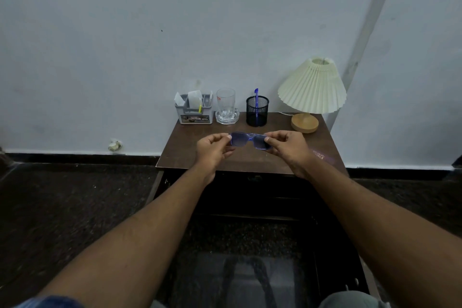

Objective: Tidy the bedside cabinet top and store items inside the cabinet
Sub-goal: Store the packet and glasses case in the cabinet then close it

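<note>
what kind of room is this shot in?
Probably a bedroom at home: a small brown bedside cabinet against a plain wall, a pleated-shade table lamp on it, and a drinking glass beside a mesh pen holder. The left hand and right hand hold blue sunglasses over it.

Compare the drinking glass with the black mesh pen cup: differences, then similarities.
The drinking glass is clear; the pen cup is black mesh. The glass looks empty; the pen cup holds a blue pen. The glass stands in a glass dish; the pen cup sits directly on the cabinet top. Both stand upright.
</note>
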`<act>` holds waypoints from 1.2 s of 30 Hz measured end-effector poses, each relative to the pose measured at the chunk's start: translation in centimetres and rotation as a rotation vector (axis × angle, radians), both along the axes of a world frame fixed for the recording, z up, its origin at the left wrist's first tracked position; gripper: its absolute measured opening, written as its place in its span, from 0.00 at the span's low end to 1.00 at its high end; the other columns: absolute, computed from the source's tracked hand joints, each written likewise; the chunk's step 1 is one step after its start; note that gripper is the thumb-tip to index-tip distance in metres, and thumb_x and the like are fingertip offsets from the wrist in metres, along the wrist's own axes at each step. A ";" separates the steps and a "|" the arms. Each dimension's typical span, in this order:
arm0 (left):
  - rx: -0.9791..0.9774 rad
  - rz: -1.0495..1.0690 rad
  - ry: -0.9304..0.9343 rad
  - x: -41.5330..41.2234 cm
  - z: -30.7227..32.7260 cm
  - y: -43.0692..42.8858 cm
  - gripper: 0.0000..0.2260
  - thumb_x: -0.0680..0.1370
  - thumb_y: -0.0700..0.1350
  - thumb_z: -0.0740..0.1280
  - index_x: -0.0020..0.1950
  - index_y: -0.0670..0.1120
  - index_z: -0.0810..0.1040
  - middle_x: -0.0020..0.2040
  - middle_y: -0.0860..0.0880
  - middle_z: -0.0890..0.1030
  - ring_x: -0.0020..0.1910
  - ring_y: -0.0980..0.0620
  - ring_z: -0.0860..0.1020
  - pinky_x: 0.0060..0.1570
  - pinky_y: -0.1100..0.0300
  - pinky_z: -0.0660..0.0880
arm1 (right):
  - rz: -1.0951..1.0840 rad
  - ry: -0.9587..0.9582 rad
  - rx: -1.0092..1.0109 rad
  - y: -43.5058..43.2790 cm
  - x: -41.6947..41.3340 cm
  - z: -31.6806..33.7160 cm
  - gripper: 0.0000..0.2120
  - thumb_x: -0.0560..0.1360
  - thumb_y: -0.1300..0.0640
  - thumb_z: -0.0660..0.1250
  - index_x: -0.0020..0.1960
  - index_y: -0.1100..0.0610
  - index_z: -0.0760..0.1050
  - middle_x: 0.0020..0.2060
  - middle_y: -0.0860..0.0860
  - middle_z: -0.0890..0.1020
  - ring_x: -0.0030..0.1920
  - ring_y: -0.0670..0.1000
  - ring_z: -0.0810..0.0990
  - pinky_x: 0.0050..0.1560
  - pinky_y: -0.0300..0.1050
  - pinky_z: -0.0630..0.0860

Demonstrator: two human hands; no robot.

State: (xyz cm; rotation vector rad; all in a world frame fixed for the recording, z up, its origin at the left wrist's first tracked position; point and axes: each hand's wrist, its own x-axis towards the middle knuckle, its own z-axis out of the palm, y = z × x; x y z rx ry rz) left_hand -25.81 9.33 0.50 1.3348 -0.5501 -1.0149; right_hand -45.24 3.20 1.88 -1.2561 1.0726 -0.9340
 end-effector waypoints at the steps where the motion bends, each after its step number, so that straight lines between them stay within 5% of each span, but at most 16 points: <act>1: 0.017 0.004 -0.047 0.3 -0.5 -0.1 0.03 0.78 0.39 0.71 0.50 0.40 0.81 0.43 0.42 0.84 0.37 0.49 0.84 0.40 0.61 0.82 | 0.004 0.016 -0.001 -0.2 0.3 -0.5 0.08 0.78 0.69 0.68 0.55 0.71 0.80 0.45 0.63 0.84 0.42 0.53 0.84 0.44 0.40 0.84; 4: 0.060 0.023 -0.180 1.3 -2.0 -0.2 0.04 0.78 0.38 0.71 0.51 0.38 0.82 0.43 0.42 0.85 0.38 0.51 0.83 0.41 0.63 0.83 | 0.005 0.089 -0.020 -1.0 1.5 -2.5 0.08 0.78 0.69 0.67 0.55 0.70 0.80 0.44 0.62 0.84 0.40 0.51 0.82 0.42 0.38 0.83; 8: 0.156 0.051 -0.362 3.2 -4.8 -0.8 0.03 0.76 0.39 0.73 0.49 0.41 0.85 0.45 0.41 0.87 0.41 0.49 0.85 0.50 0.54 0.83 | -0.003 0.210 -0.050 -2.1 4.0 -5.8 0.06 0.77 0.67 0.69 0.53 0.65 0.82 0.44 0.61 0.84 0.41 0.52 0.81 0.50 0.49 0.80; 15: 0.274 0.086 -0.721 5.5 -6.4 -1.3 0.07 0.75 0.44 0.75 0.50 0.43 0.88 0.47 0.48 0.87 0.44 0.57 0.81 0.46 0.67 0.72 | -0.070 0.369 -0.158 -3.4 7.4 -9.1 0.06 0.76 0.65 0.72 0.50 0.66 0.84 0.42 0.54 0.85 0.33 0.39 0.78 0.35 0.26 0.71; 18: 0.301 0.139 -0.755 5.9 -6.7 -1.8 0.08 0.74 0.46 0.76 0.51 0.45 0.88 0.48 0.48 0.88 0.47 0.56 0.83 0.50 0.66 0.74 | -0.082 0.423 -0.182 -3.7 8.1 -9.4 0.06 0.76 0.62 0.72 0.51 0.63 0.84 0.43 0.52 0.84 0.42 0.45 0.80 0.38 0.22 0.72; 22: 0.314 0.182 -0.738 6.0 -7.2 -2.4 0.09 0.73 0.46 0.77 0.51 0.45 0.88 0.48 0.48 0.88 0.47 0.56 0.83 0.51 0.67 0.75 | -0.096 0.439 -0.179 -4.3 8.6 -10.1 0.09 0.76 0.59 0.72 0.54 0.61 0.84 0.46 0.52 0.86 0.44 0.46 0.80 0.38 0.28 0.73; 25: 0.327 0.193 -0.719 5.9 -7.2 -2.5 0.09 0.72 0.45 0.77 0.50 0.44 0.88 0.47 0.48 0.88 0.46 0.56 0.83 0.49 0.68 0.73 | -0.099 0.428 -0.166 -4.4 8.7 -10.5 0.11 0.75 0.60 0.72 0.56 0.62 0.84 0.49 0.54 0.86 0.46 0.47 0.81 0.51 0.40 0.78; 30: 0.369 0.226 -0.699 5.7 -6.6 -2.5 0.11 0.70 0.47 0.78 0.50 0.45 0.88 0.47 0.48 0.88 0.49 0.51 0.85 0.51 0.64 0.77 | -0.066 0.423 -0.134 -4.4 8.2 -9.6 0.16 0.74 0.62 0.73 0.61 0.64 0.80 0.54 0.56 0.85 0.49 0.48 0.81 0.52 0.38 0.74; 36: 0.276 0.283 -0.763 4.0 -4.4 -2.1 0.08 0.72 0.46 0.75 0.50 0.47 0.85 0.45 0.49 0.86 0.47 0.50 0.83 0.49 0.62 0.76 | -0.035 0.447 -0.136 -3.7 5.2 -7.3 0.16 0.74 0.57 0.74 0.60 0.59 0.80 0.52 0.54 0.84 0.53 0.52 0.83 0.59 0.49 0.79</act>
